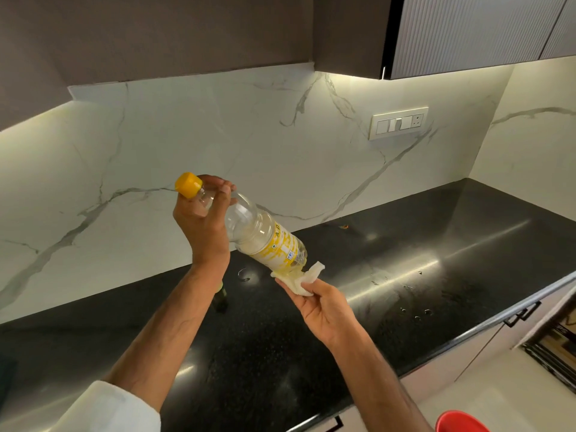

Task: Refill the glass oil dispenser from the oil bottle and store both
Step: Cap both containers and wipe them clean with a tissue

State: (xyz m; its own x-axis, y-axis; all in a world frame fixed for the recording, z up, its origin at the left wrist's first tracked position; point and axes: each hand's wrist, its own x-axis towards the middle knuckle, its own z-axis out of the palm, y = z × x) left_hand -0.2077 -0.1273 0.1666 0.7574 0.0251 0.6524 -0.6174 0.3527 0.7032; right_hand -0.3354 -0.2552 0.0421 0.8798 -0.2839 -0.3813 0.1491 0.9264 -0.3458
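Observation:
My left hand (201, 219) grips the neck of a clear plastic oil bottle (258, 233) with a yellow cap (188, 184) and yellow label. The bottle is held tilted in the air above the black counter (420, 260), cap up to the left and base down to the right. My right hand (324, 304) pinches a crumpled white tissue (299, 277) against the bottle's base. A dark glass dispenser (220, 299) stands on the counter, mostly hidden behind my left forearm.
Small oil drops (417, 314) and a smear (244, 274) lie on the counter. A switch panel (399, 122) is on the marble backsplash. Wall cabinets (467, 32) hang above, drawers (523, 313) below right. A red object (461, 422) sits on the floor.

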